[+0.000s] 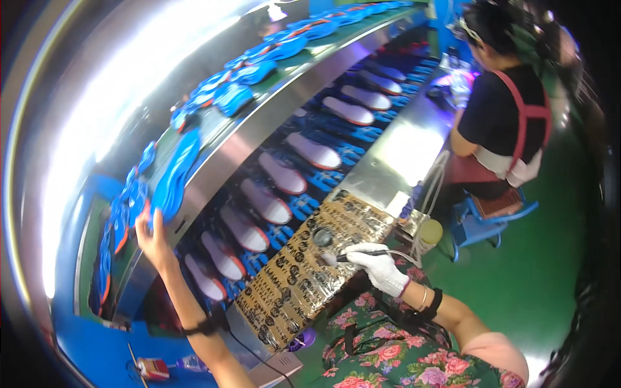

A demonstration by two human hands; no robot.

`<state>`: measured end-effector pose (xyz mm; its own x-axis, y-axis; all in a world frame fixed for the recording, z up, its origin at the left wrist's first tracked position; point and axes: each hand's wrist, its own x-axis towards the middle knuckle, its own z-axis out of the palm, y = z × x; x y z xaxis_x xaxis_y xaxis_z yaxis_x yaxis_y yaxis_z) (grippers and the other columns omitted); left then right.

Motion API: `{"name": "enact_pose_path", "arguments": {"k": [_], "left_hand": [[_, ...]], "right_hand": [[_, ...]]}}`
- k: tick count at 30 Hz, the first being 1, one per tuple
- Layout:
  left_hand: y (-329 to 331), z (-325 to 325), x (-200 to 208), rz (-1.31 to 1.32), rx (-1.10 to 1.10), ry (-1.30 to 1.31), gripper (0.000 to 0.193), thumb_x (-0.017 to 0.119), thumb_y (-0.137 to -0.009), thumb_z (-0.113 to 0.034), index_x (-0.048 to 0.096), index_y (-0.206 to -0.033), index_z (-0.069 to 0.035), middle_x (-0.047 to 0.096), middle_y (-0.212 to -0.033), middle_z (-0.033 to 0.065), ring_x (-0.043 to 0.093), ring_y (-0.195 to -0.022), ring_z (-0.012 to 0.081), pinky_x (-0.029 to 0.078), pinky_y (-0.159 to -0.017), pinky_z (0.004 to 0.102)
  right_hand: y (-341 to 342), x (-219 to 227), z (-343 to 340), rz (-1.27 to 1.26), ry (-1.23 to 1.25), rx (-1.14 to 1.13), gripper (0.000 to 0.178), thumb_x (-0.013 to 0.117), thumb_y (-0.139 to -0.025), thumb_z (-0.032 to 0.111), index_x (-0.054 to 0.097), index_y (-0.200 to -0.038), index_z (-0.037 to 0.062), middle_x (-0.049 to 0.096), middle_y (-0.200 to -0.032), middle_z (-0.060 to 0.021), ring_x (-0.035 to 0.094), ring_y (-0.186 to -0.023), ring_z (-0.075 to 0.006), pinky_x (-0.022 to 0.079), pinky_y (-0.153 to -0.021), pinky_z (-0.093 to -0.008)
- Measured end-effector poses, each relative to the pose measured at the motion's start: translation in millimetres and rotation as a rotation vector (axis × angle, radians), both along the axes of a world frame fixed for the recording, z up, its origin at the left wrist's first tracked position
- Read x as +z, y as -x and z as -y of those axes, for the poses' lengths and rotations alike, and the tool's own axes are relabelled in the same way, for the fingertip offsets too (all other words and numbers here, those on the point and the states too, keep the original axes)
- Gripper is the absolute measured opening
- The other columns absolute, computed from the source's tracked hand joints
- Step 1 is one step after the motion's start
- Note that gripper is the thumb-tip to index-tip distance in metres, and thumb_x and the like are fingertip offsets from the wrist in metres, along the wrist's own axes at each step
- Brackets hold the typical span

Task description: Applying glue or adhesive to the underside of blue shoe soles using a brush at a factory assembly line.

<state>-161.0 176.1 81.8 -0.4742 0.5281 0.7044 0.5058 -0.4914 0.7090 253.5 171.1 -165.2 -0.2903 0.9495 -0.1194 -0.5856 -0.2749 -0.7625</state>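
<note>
My bare left hand [153, 238] reaches up to the upper shelf, its fingers closed at the lower end of a blue shoe sole [176, 173]. My right hand [380, 270], in a white glove, grips a brush [341, 257] with a dark handle and pale bristles. The brush tip is low over a cardboard-covered work board [284, 291] wrapped in shiny tape. A small dark round pot [321, 237] rests on that board, just beyond the brush.
Blue and orange soles [233, 98] line the upper belt. White-faced soles [266, 200] lie in a row below it, alongside several blue pieces [304, 207]. At the right, a co-worker [504, 103] sits on a blue stool [479, 223]. A pale hose [432, 194] hangs nearby.
</note>
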Motion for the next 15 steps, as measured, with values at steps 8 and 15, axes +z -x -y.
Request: {"name": "enact_pose_path", "arguments": {"k": [8,15], "left_hand": [[-53,27,-89,-0.138,0.283,-0.162,0.015,0.068,-0.094,-0.004,0.058,-0.105,-0.001,0.045,-0.141,0.0188,0.050,-0.126,0.0274,0.040,-0.108,0.0409],[-98,8,-83,0.339,0.155,-0.137,0.055,0.062,-0.097,-0.017,0.041,-0.146,-0.003,0.052,-0.134,0.0171,0.055,-0.119,0.0260,0.047,-0.100,0.0399]], "right_hand": [[-6,12,11,-0.026,-0.020,-0.010,0.019,0.073,-0.089,0.005,0.074,-0.107,-0.0001,0.074,-0.093,-0.0048,0.062,-0.071,-0.0086,0.049,-0.064,-0.0224],[-15,12,18,-0.053,-0.002,-0.092,0.018,0.072,-0.089,0.004,0.074,-0.106,0.0003,0.074,-0.095,-0.0049,0.062,-0.071,-0.0084,0.050,-0.064,-0.0221]]}}
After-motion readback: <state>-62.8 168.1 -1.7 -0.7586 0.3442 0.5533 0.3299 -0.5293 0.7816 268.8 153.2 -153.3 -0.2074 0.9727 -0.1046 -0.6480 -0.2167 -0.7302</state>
